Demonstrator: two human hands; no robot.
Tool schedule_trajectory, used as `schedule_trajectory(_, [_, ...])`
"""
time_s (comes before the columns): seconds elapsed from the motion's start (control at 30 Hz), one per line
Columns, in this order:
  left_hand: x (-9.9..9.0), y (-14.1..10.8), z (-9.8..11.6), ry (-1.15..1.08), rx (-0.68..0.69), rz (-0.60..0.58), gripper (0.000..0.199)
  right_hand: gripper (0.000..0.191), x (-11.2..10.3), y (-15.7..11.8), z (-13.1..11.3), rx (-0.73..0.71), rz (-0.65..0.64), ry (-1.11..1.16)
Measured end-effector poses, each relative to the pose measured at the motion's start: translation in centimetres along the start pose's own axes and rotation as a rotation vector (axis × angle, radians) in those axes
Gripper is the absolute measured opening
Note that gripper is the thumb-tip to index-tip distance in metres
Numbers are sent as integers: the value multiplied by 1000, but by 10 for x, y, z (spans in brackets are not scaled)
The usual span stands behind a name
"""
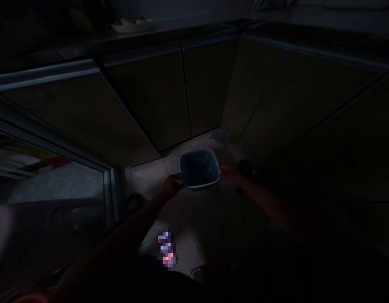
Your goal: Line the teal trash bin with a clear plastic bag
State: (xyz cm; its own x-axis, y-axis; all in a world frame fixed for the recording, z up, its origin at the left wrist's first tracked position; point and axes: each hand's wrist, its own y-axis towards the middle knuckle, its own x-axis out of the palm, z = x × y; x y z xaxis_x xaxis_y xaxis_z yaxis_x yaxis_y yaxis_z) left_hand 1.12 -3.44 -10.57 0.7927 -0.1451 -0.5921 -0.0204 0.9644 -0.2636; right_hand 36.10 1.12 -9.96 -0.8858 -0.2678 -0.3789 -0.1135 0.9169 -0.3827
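1. Center frame, a square plastic tub with a pale rim and dark inside sits between both hands, above a tiled floor; whether it touches the floor is hard to tell in the dim light.
2. Left of the tub, the left hand grips its rim, fingers closed.
3. Right of the tub, the right hand grips the opposite rim, fingers also closed.
4. Across the upper frame, cabinets wrap a corner beneath a counter, with a plate on it at upper left.
5. Lower left, a framed glass panel stands beside the floor.
6. Lower center, a pixelated patch hides whatever lies there.
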Motion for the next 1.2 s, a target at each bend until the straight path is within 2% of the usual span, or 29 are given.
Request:
schedule_trajectory(0.2, [6, -11, 1, 346, 24, -6, 54, 45, 2, 13, 25, -89, 25, -196])
schedule_trajectory(0.33, [3, -17, 12, 429, 0, -22, 59, 45, 2, 19, 38, -149, 16, -228])
schedule_trajectory(0.47, [-2, -21, 21, 489, 11, -55, 65, 42, -1, 19, 41, -153, 13, -233])
schedule_trajectory(0.6, [-5, -18, 20, 482, 5, -54, 80, 41, -5, 12, 29, -142, -38, -281])
schedule_trajectory(0.8, [-7, -11, 10, 447, 2, -81, 88, 39, -13, 6, -4, -166, -62, -659])
schedule_trajectory(0.9, [-7, -10, 8, 432, 5, -88, 91, 24, -13, 11, -24, -166, -76, -763])
schedule_trajectory(0.97, [-8, -10, 9, 420, 4, -91, 92, 16, -6, 16, -39, -197, -81, -882])
schedule_trajectory(1.03, [-8, -10, 9, 400, 2, -92, 92, 22, 8, 22, -51, -275, -110, -1019])
schedule_trajectory(1.13, [-10, -9, 11, 353, -14, -115, 91, 29, 45, 36, -58, -388, -206, -1097])
schedule_trajectory(1.2, [-12, -9, 12, 318, -29, -133, 91, 34, 75, 50, -54, -387, -304, -1068])
